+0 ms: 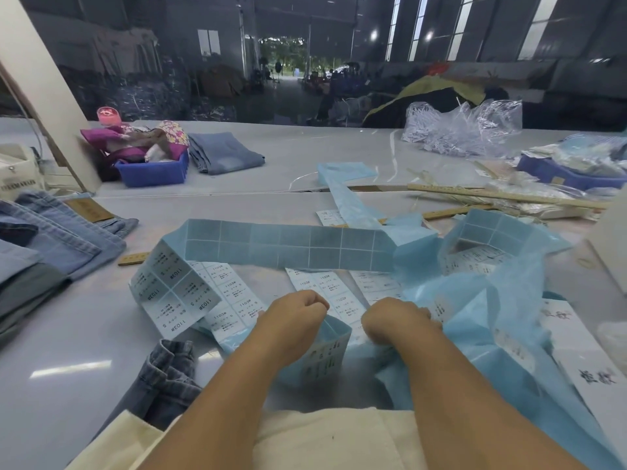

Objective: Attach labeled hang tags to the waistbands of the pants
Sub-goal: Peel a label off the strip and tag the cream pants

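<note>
Both hands, left hand [294, 317] and right hand [395, 319], curl their fingers round the blue label-sticker strip [330, 347] between them; dark jeans [166, 378] lie left of the left fingers, untagged; pulling unevenly could, I judge, tear a printed label or tangle the loose backing.

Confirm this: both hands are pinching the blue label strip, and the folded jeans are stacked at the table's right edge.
Wrong side. The head view shows the folded jeans stacked at the table's left edge. The left hand and right hand do pinch the blue label strip.
</note>
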The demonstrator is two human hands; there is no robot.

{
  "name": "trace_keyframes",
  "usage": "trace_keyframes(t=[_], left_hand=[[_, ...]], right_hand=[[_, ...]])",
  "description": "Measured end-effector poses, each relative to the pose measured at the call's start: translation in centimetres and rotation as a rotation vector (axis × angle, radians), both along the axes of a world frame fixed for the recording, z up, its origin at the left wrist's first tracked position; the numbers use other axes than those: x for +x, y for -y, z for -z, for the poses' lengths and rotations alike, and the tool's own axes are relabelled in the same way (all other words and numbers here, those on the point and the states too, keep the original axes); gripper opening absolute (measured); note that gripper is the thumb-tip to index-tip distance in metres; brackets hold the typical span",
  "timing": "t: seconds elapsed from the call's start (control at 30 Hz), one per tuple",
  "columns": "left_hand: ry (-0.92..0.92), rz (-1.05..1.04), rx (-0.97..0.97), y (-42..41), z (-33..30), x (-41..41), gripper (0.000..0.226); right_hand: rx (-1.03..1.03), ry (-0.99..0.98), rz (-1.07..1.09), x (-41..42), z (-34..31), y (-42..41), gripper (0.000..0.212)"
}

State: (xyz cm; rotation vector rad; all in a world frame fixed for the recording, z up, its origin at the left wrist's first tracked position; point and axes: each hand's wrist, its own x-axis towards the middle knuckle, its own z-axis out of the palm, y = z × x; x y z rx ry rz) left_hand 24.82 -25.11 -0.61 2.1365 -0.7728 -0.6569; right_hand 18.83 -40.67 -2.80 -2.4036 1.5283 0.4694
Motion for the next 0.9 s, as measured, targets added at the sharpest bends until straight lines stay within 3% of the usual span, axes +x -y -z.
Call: trace_keyframes(t=[0.1, 0.2, 0.37, 0.47, 0.6, 0.7, 0.8, 0.9], left_hand=[[0.013, 0.002, -0.008, 0.0, -0.1, 0.0, 0.032], [0.049, 0.027, 0.001, 0.2, 0.1, 0.1, 0.041], [0.092, 0.061, 0.066, 0.3, 0.3, 0.1, 0.025], [0.107, 0.048, 0.08, 0.4, 0.3, 0.2, 0.021], [0.111, 0.035, 0.069, 0.4, 0.3, 0.2, 0.036], [0.114, 0.028, 0.062, 0.3, 0.3, 0.1, 0.035], [0.129, 0.047, 0.086, 0.3, 0.3, 0.1, 0.039], [0.115, 0.016, 0.068, 0.4, 0.4, 0.2, 0.034]], right_hand=[[0.032, -0.006, -0.073, 0.7, 0.3, 0.1, 0.047], [-0.008, 0.058, 0.01, 0.3, 0.1, 1.1, 0.048], [0.018, 0.034, 0.232, -0.4, 0.1, 1.1, 0.054], [-0.017, 0.049, 0.238, -0.7, 0.1, 1.1, 0.059], [-0.023, 0.075, 0.227, -1.0, -0.2, 1.0, 0.058], [-0.011, 0.033, 0.252, -1.1, -0.6, 0.9, 0.058], [0.01, 0.033, 0.318, -1.2, -0.5, 1.0, 0.076], [-0.014, 0.058, 0.302, -1.5, -0.6, 1.3, 0.071]])
